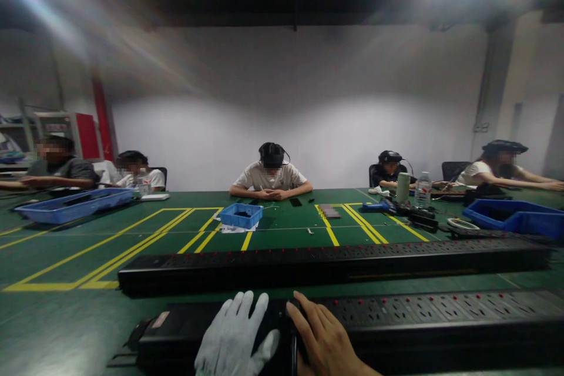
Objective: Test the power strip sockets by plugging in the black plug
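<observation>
We work with both hands laid on the near power strip (440,320), which lies lengthwise along the front edge of the green table (57,329).

**Procedure**
- We place the gloved left hand (235,338) flat on the blank left end of the housing. Its fingers (253,308) are spread wide and point away from us.
- We set the bare right hand (324,341) just beside it. Its fingers (304,308) lie close together, slightly curved, with the tips on the top face where the socket row begins. Neither hand pinches anything that we can see.
- For a steady hold, in our judgement, pressure should go straight down through the palms, and the fingertips should stay off the socket openings and the switches.
- We should watch the second power strip (335,264), which lies parallel and near behind; a sideways push could knock it.

**Appearance of the part**
The near power strip is a long, black, flat-topped bar. It runs past the right edge of the view. A row of sockets with small red dots runs along its top. A pale label sits at its left end, where a dark cable leaves it.
</observation>
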Motion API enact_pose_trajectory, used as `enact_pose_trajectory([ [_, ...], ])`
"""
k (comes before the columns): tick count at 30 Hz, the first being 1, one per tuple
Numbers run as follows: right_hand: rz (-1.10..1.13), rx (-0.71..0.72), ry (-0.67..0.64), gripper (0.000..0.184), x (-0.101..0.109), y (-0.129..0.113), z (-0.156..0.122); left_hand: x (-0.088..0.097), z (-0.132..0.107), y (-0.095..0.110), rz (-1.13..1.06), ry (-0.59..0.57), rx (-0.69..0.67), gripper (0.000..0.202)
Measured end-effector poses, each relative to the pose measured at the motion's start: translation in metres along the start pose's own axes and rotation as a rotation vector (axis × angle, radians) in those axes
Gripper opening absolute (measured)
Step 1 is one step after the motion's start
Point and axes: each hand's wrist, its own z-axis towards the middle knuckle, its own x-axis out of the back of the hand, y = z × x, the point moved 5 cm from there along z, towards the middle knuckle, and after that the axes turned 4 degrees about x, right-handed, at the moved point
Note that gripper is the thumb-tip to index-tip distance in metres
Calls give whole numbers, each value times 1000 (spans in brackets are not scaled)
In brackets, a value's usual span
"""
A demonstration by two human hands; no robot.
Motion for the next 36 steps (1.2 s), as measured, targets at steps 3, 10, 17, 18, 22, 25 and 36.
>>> enact_pose_trajectory([
  [3,5,2,4,72,1,0,1,-1,-1,-1,-2,-3,-13,51],
  [10,-25,1,34,68,3,0,2,12,5,1,-1,58,-2,47],
  [17,-32,20,41,65,2,2,1,7,4,0,5,16,20,45],
  [18,-32,21,43,65,2,2,1,6,3,0,8,8,11,46],
  [22,-37,20,61,68,5,2,2,5,0,-2,26,30,-40,48],
  [25,-32,25,42,72,4,1,2,7,1,-3,35,36,-54,50],
  [36,-53,38,54,72,6,1,5,5,-2,-5,12,89,-20,47],
])
